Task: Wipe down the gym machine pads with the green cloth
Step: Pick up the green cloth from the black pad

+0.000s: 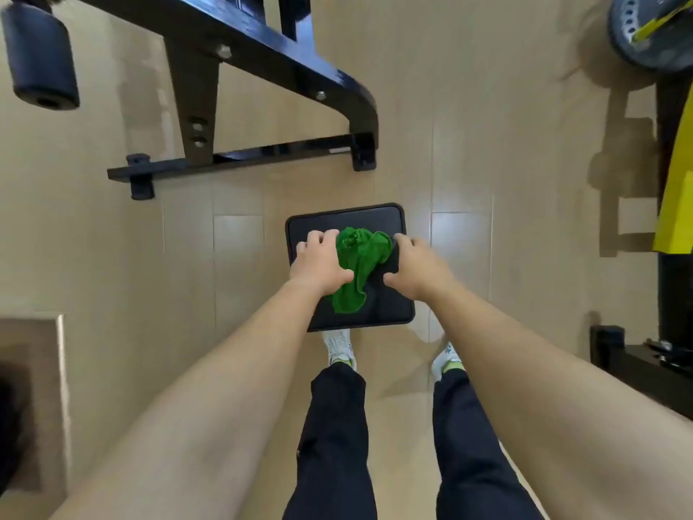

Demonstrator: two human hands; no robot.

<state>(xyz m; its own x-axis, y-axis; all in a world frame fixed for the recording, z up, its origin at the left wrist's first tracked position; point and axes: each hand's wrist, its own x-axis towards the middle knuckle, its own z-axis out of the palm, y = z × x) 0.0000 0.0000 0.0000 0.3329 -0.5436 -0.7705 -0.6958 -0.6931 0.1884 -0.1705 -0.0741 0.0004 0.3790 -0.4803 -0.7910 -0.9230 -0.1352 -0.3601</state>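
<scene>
Seat pad [390, 305], black and square with rounded corners, directly below the person and just ahead of the white shoes [339, 349]. Green cloth [356, 264] lies bunched on the pad, running from the middle of the far half down toward the near edge and left of centre. Left hand [318, 262] sits at the pad's left edge, fingers bent, thumb laid over the cloth; it looks to be gripping the cloth's left side. Right hand [416, 266] is at the right edge, fingertips meeting the cloth's right corner, thumb on bare vinyl. Whether it pinches the fabric or only steadies the pad, cannot tell. Judgement: hands on either side suggest the cloth is being spread or gathered for a pass, one hand working and the other bracing. The bare strips along the far and right edges and the near right corner probably need covering. The pad surface is matte, smooth and dark. Floor [450, 106] of pale tan tile, glossy, with soft shadows. Black steel machine frame [262, 50] ahead, a foam roller [41, 58] far left. A weight plate [645, 31] and a yellow machine panel [675, 189] on the right.
</scene>
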